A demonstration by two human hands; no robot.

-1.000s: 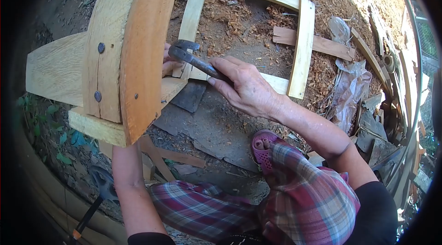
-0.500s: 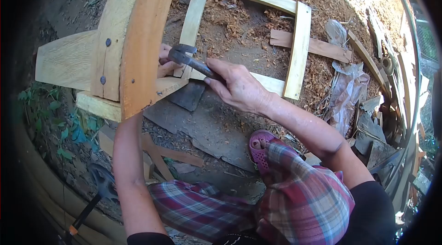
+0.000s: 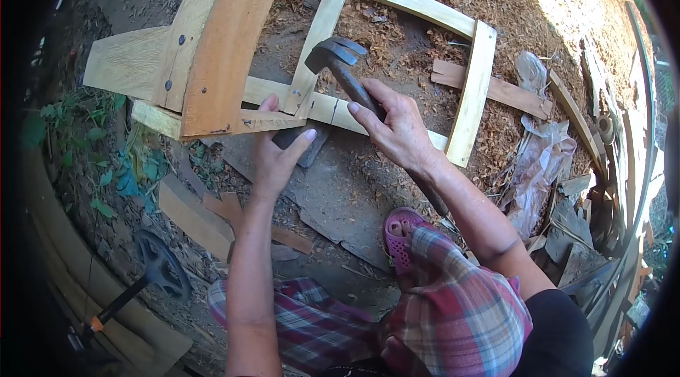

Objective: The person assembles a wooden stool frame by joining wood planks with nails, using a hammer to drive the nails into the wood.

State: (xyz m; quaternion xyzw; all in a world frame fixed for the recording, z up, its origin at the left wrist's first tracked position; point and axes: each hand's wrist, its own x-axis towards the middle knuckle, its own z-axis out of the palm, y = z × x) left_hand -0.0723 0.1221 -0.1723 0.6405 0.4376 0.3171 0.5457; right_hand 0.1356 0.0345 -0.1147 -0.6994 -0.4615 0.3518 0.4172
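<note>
A claw hammer point(image 3: 345, 79) is gripped in my right hand point(image 3: 402, 125), its dark metal head raised above the wooden frame's lower rail point(image 3: 340, 112). My left hand point(image 3: 276, 161) is at the corner where that rail meets a cross slat point(image 3: 320, 37) and a short angled piece point(image 3: 273, 120). Its thumb and a finger are spread, on either side of the angled piece; the other fingers are hidden. Behind the thumb shows a dark block point(image 3: 310, 150) under the joint. A thick curved orange-brown board point(image 3: 230, 37) with nail heads stands at the left.
Wood shavings point(image 3: 397, 58) cover the ground. At right lie a loose brown slat point(image 3: 510, 92), crumpled clear plastic point(image 3: 542, 171) and piled scrap wood point(image 3: 616, 136). Offcuts point(image 3: 195, 214) and a black wheel-like part point(image 3: 163, 263) are at lower left. A pink clog point(image 3: 404, 235) is below the frame.
My right hand has lifted the hammer up and away from the joint. My left hand has come from behind the curved board to the near side of the corner. The view has shifted slightly.
</note>
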